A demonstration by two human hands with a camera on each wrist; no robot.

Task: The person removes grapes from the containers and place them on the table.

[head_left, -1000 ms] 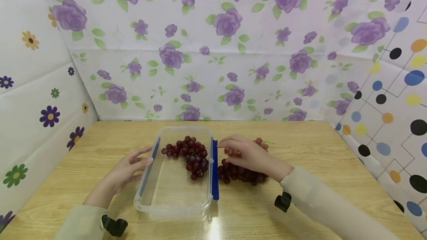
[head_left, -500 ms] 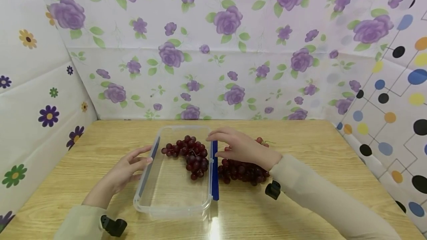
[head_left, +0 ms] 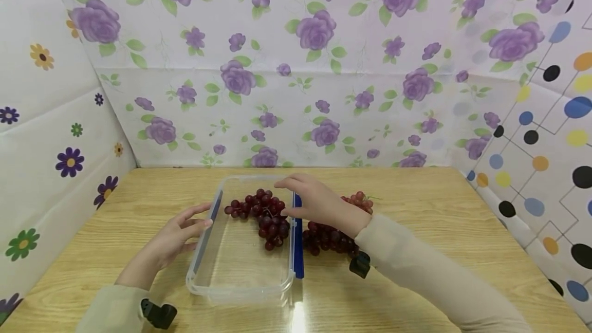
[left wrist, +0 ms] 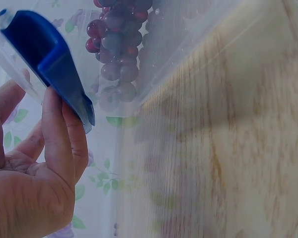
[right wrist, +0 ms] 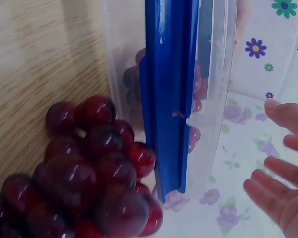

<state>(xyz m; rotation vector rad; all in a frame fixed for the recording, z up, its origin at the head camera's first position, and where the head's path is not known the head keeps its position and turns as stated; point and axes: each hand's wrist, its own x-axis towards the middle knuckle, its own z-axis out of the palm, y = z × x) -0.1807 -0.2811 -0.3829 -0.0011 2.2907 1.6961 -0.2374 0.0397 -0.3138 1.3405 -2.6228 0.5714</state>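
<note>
- Container [head_left: 242, 290] of clear plastic stands on the wooden table [head_left: 439, 204], between the two hands, with its long sides running away from the person.
- Inside it lies one bunch of dark red grapes [head_left: 264, 218], which occupies the far part and the right part; the near part shows its bare floor.
- The left hand [head_left: 172, 238] is at the left side of the container. Its fingers are relaxed and a little bent, and they touch this side, where the left wrist view shows fingertips against a blue flap [left wrist: 54, 62]. They are not closed round anything.
- The right hand [head_left: 316, 202] is above the right rim, with the fingers reaching over the inside, near the grapes. Thumb and fingers are spread well apart, and the hand has hold of nothing.
- Along the right side of the container hangs a second blue flap [head_left: 298, 256].
- Just beside this flap, another bunch of grapes [head_left: 329, 239] lies on the table, partly hidden under the right hand and wrist.
- Each wrist carries a small black device, the left one [head_left: 158, 314] and the right one [head_left: 359, 264], next to beige sleeves [head_left: 425, 276].
- Behind the table hangs a white cloth [head_left: 282, 96] with purple roses.
</note>
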